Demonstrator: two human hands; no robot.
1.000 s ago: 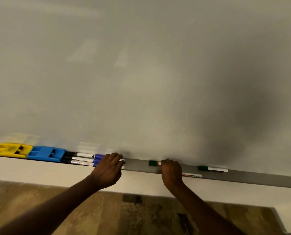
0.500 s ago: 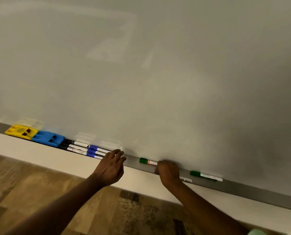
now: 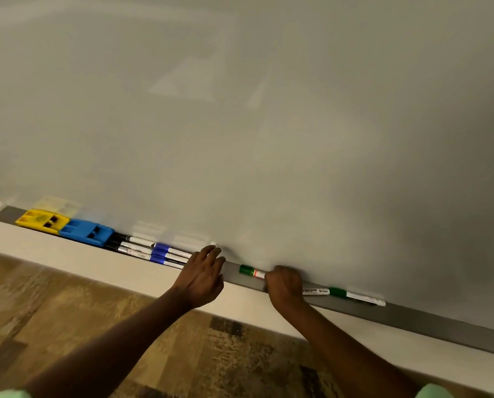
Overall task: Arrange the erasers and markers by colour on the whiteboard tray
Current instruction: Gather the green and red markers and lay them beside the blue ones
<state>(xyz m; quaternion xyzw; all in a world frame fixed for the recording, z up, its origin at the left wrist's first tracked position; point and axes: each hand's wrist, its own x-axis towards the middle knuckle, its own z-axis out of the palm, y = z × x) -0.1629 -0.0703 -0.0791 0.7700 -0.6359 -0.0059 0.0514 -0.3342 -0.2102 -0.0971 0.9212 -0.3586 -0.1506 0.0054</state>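
Note:
On the grey whiteboard tray (image 3: pixel 429 320) a yellow eraser (image 3: pixel 41 221) lies at the far left with a blue eraser (image 3: pixel 86 231) touching it. Right of them lie black markers (image 3: pixel 131 245) and blue markers (image 3: pixel 165 254), side by side. My left hand (image 3: pixel 201 275) rests flat, fingers apart, on the right ends of the blue markers. My right hand (image 3: pixel 284 285) is closed over a green-capped marker (image 3: pixel 250 272) whose cap sticks out to the left. A second green marker (image 3: pixel 355 296) lies further right, and a white marker barrel (image 3: pixel 314 291) shows beside my right hand.
The large whiteboard (image 3: pixel 268 124) fills the upper view. Below the tray runs a cream wall strip (image 3: pixel 82 258), then patterned wooden floor (image 3: pixel 67 326). The tray's right stretch past the second green marker holds nothing visible.
The view has tilted and shifted, so the tray now slopes down to the right. Both hands stay on the same markers; no object has clearly moved along the tray.

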